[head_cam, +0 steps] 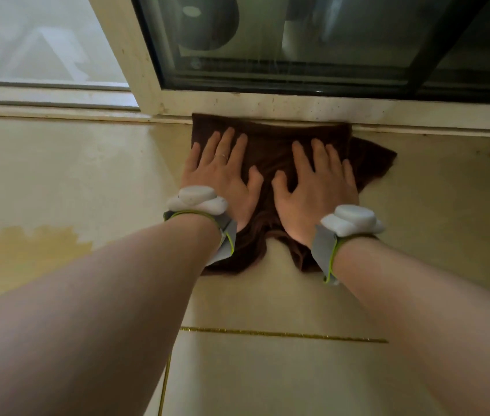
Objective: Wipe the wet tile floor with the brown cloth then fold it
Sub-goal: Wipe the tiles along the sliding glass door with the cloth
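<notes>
I see both hands flat on the brown cloth (270,151), fingers straight and spread: the left hand (222,175) presses its left half, the right hand (315,187) its right half. The cloth lies rumpled on the tile floor (267,298), its far edge touching the white door frame (297,108). A white sensor band (197,201) wraps each wrist.
</notes>
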Motion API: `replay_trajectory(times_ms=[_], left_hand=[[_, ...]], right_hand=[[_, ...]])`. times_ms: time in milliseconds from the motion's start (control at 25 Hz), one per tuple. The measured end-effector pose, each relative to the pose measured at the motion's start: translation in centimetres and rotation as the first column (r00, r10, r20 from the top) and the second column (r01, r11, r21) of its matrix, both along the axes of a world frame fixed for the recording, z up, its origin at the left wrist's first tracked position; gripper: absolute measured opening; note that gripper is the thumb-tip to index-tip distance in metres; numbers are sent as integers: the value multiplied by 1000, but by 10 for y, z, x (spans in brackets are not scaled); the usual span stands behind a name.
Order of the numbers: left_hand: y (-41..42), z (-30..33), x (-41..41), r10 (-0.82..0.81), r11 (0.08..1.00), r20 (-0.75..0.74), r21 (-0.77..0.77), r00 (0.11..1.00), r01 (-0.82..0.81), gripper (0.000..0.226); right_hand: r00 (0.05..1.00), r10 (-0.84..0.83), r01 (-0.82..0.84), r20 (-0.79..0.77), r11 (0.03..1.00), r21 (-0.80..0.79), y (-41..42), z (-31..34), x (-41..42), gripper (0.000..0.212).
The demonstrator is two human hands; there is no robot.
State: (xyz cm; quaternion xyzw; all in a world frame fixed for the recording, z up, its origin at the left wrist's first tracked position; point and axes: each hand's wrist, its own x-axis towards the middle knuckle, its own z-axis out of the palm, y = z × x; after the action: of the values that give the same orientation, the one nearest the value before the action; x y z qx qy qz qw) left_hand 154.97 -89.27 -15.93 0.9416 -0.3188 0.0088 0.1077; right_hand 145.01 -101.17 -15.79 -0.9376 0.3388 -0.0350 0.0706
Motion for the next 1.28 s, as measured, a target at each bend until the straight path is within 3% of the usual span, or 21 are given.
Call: replay_trajectory(times_ms=[440,800,1000,1280], left_hand=[[9,3,-23,56,998,-18,-9,998,-56,72],[94,9,-147,54,997,-35,51,998,-53,75],[115,9,-205,-52,994,-23,93,998,54,71],[73,8,-184,-101,992,-14,68,995,102,72]], right_hand=[[998,46,-47,34,998,32,0,5,3,75],[992,125,-126,26,990,56,82,15,-130,76],[994,104,-105,25,992,74,98,16,-214,71],[996,82,-81,-17,995,58,49,12,-204,75]])
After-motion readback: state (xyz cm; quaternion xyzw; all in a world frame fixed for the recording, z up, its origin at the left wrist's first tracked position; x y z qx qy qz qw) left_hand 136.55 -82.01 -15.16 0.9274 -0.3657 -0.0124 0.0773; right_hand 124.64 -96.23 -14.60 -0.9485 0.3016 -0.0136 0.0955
